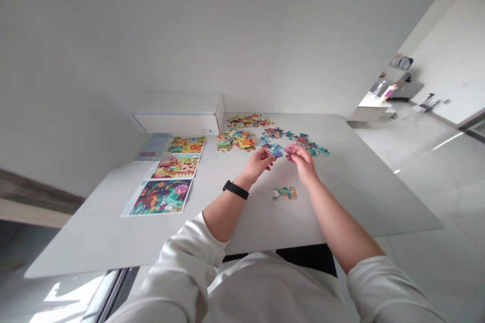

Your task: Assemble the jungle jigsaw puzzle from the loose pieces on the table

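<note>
My left hand (260, 162) is closed, pinching a blue jigsaw puzzle piece (277, 152) above the table. Close by on its right, my right hand (302, 160) has its thumb and fingers drawn together; whatever sits at the tips is too small to make out. Nearer to me, a small joined block of teal and yellow puzzle pieces (285, 193) lies flat on the table. Just beyond my hands are loose piles: orange and yellow pieces (238, 140), dark blue and red pieces (272, 133), and teal pieces (311, 146).
A pile of red and yellow pieces (250, 120) lies by the wall. To its left stands a white box (174, 122). Printed picture sheets (162, 197) lie at the left of the white table (359, 186), partly covered by a blurred patch.
</note>
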A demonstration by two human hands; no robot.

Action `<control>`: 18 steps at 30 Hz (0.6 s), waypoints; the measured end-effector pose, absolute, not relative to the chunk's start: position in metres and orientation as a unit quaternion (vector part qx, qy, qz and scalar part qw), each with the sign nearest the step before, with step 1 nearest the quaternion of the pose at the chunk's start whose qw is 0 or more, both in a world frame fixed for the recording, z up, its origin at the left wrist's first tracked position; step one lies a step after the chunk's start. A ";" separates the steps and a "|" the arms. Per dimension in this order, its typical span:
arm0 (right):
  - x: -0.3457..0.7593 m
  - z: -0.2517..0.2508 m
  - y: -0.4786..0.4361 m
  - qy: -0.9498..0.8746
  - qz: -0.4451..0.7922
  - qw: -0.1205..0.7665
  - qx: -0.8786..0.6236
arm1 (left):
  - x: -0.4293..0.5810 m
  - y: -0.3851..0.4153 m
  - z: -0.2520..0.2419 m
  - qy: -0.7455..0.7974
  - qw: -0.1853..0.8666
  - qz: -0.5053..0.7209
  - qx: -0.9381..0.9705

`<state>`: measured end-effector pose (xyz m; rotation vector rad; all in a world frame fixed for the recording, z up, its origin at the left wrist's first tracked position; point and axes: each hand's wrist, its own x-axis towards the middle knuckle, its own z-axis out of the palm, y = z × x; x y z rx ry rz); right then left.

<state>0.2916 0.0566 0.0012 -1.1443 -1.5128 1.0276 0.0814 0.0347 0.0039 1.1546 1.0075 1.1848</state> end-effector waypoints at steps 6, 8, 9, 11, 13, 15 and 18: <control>0.274 -0.014 0.051 -0.608 0.489 0.477 -0.404 | 0.064 0.017 -0.012 0.440 0.533 0.489 0.533; 0.270 -0.016 0.052 -0.610 0.496 0.474 -0.396 | 0.064 0.017 -0.013 0.436 0.527 0.494 0.537; 0.268 -0.017 0.052 -0.608 0.499 0.472 -0.399 | 0.065 0.017 -0.013 0.435 0.524 0.503 0.532; 0.267 -0.018 0.051 -0.603 0.506 0.466 -0.405 | 0.065 0.019 -0.014 0.437 0.519 0.535 0.503; 0.267 -0.020 0.049 -0.606 0.515 0.453 -0.402 | 0.064 0.021 -0.014 0.448 0.511 0.571 0.460; 0.268 -0.021 0.047 -0.617 0.520 0.433 -0.401 | 0.062 0.023 -0.016 0.458 0.504 0.592 0.430; 0.270 -0.021 0.047 -0.626 0.509 0.423 -0.413 | 0.060 0.024 -0.018 0.463 0.499 0.598 0.423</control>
